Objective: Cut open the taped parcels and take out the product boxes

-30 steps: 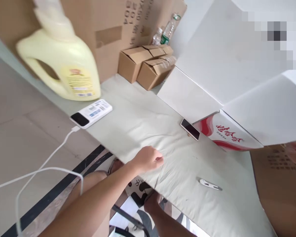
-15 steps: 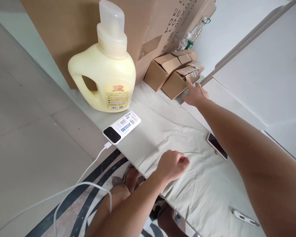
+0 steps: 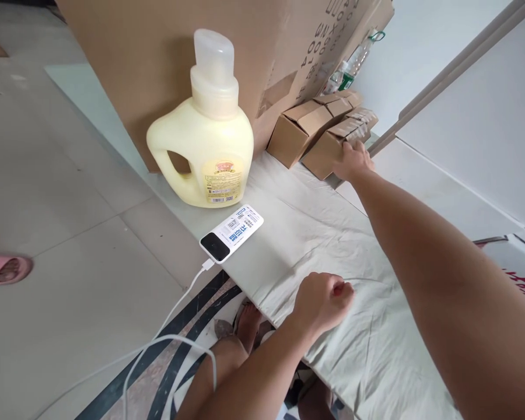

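Observation:
My right hand (image 3: 354, 160) reaches forward to the nearer small cardboard box (image 3: 325, 154). Its fingers are bent against the box's right side and end, with the tips partly hidden. A second small cardboard box (image 3: 289, 139) lies alongside, to the left. My left hand (image 3: 326, 300) is curled into a fist above the pale cloth (image 3: 289, 221), and nothing shows in it. A white power bank (image 3: 231, 233) with a black end and a plugged-in white cable (image 3: 175, 318) lies left of the fist. Behind it stands a pale yellow detergent jug (image 3: 221, 140).
A large cardboard carton (image 3: 157, 52) rises behind the jug. Plastic bottles (image 3: 354, 58) lean beyond the small boxes. A white panel (image 3: 476, 122) borders the right side. On the tiled floor (image 3: 79, 186), a foot in a pink slipper (image 3: 6, 269) appears at left.
My right hand has closed in on the nearer small box, its fingers now against the side. The view has shifted, and the slipper has appeared. My left fist keeps its shape.

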Available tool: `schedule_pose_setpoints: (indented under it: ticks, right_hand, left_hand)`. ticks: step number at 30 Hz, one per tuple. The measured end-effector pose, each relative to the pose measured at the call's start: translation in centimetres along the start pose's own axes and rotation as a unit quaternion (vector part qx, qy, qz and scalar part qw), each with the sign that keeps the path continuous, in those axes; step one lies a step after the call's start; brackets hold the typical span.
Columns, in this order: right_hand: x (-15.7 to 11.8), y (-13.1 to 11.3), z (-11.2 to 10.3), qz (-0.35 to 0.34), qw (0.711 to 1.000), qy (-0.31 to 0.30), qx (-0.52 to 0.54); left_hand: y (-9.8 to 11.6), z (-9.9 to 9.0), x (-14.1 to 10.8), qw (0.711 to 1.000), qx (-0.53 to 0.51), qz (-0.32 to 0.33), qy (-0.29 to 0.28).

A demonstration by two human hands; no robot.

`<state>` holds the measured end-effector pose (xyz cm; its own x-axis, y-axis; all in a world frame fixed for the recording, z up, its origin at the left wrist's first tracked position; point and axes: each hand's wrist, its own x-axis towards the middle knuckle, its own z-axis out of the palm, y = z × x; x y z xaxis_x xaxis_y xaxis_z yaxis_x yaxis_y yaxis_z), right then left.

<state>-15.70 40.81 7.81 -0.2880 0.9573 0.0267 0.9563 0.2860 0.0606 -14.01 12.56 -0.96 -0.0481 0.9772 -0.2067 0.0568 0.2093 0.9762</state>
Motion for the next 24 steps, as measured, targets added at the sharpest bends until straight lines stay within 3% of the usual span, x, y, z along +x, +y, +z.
schedule_pose_setpoints:
  ticks: [8,11,14,17,20,22,24]
  right_hand:
    - [-2.0,0.8,-0.1,-0.016,0.998,0.026,-0.046]
    - [-4.8,0.3,-0.4,-0.058,0.995,0.052,-0.065]
    - [-9.0,1.3,-0.7,-0.133,0.985,0.093,-0.056]
    - [-14.8,5.2,0.1,-0.197,0.967,0.156,-0.037]
    - [-22.3,11.5,2.5,-0.222,0.949,0.222,0.009]
    - [-27.8,16.0,4.7,-0.174,0.949,0.252,0.079]
    - [-32.8,19.6,6.9,-0.096,0.936,0.273,0.202]
  left_hand:
    - [-0.1,1.5,0.8,1.000,0.019,0.010,0.003]
    - [-0.4,1.4,1.2,0.999,0.022,0.026,0.008]
    - [-0.7,0.7,1.4,0.996,0.009,0.044,0.071]
    - [-0.7,-0.4,1.4,0.981,-0.034,0.068,0.178]
    - [-0.8,-1.5,1.2,0.951,-0.079,0.101,0.283]
    - [-1.0,-1.7,1.3,0.927,-0.097,0.116,0.344]
    - [-1.2,-1.2,1.4,0.918,-0.107,0.138,0.356]
